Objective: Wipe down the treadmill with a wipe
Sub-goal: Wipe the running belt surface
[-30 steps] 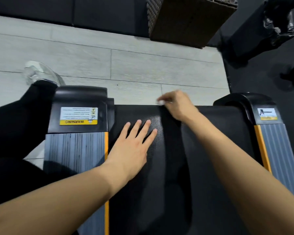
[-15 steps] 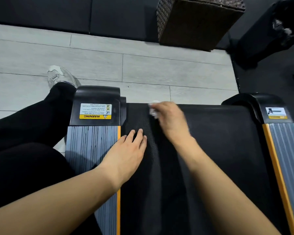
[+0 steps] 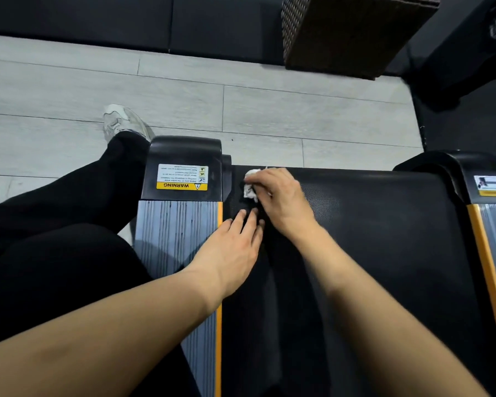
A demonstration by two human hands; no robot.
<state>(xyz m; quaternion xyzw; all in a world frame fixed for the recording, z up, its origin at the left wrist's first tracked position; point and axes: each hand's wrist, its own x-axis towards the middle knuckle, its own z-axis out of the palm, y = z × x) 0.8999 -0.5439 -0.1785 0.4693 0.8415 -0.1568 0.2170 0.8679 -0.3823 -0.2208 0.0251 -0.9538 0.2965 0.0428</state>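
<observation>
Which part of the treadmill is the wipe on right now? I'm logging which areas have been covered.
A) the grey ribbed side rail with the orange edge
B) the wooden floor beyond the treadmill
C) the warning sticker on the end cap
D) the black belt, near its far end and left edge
D: the right hand holds the crumpled white wipe against the black belt, just right of the end cap bearing the warning sticker.

We see a matt black belt (image 3: 370, 224) with fine dimpled texture, ribbed grey side rails (image 3: 178, 239), glossy black plastic end caps (image 3: 184, 150), a crumpled white paper-like wipe (image 3: 249, 186), pale wood-grain flooring (image 3: 184, 104), and a woven brown basket (image 3: 341, 32).
</observation>
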